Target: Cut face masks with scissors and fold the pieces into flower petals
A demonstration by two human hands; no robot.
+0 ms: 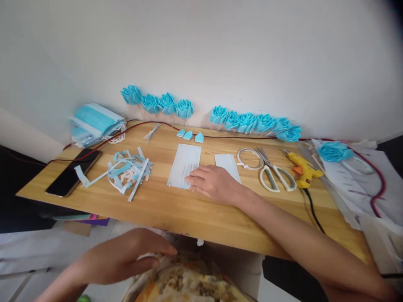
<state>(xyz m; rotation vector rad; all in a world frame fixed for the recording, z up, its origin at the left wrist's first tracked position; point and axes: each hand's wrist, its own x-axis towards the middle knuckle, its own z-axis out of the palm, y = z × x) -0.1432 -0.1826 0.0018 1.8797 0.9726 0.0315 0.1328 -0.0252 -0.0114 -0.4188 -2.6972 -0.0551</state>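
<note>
My right hand (214, 183) lies flat with its fingertips on the lower right part of a pale face mask sheet (185, 161). Under and behind that hand shows a second pale sheet (227, 163), partly covered. Below the table edge, in front of the patterned clothing (192, 281), hovers my left hand (129, 251); its thumb and fingers are apart and nothing shows between them. Three small blue cut pieces (188, 135) lie beyond the mask sheet. To the right are scissors (275, 172) with white handles and a coiled white wire (250, 159).
Cut strips (126, 172) lie in a pile left of the sheet, beside a black phone (74, 172) and stacked masks (97, 121). Several blue flowers (247, 122) line the wall. A yellow glue gun (304, 170), its cord, and papers (362, 180) occupy the right side.
</note>
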